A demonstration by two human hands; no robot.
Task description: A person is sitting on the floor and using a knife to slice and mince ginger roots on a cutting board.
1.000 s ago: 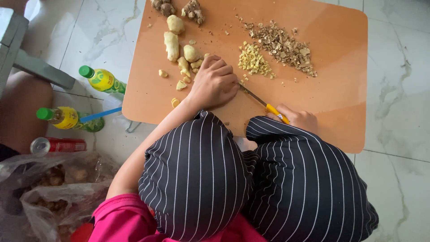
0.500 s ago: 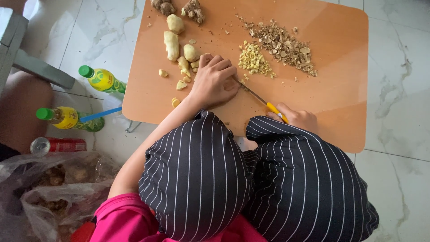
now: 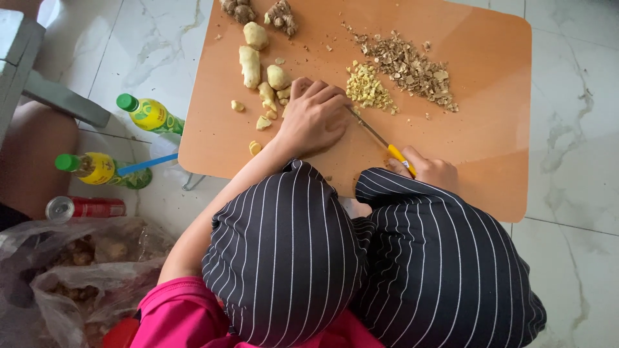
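My left hand (image 3: 314,116) lies palm down on the orange board (image 3: 490,129), fingers curled over a ginger piece that it almost wholly hides. Its fingertips touch the peeled ginger chunks (image 3: 250,64) at the left. My right hand (image 3: 431,171) grips the yellow handle of a small knife (image 3: 387,145); the blade runs up-left to the edge of my left hand. A heap of chopped ginger (image 3: 366,87) sits just beyond the blade, with a pile of brown peel scraps (image 3: 412,64) behind it. Unpeeled ginger (image 3: 281,14) lies at the board's far edge.
My knees in a black striped apron (image 3: 361,258) fill the foreground. On the marble floor (image 3: 574,77) at the left stand two green-capped yellow bottles (image 3: 149,113) (image 3: 91,167), a red can (image 3: 85,207), a plastic bag of ginger (image 3: 77,270) and a grey furniture leg (image 3: 61,98).
My left hand has shifted slightly on the board and its fingers have spread a little. The knife and right hand stay almost in place.
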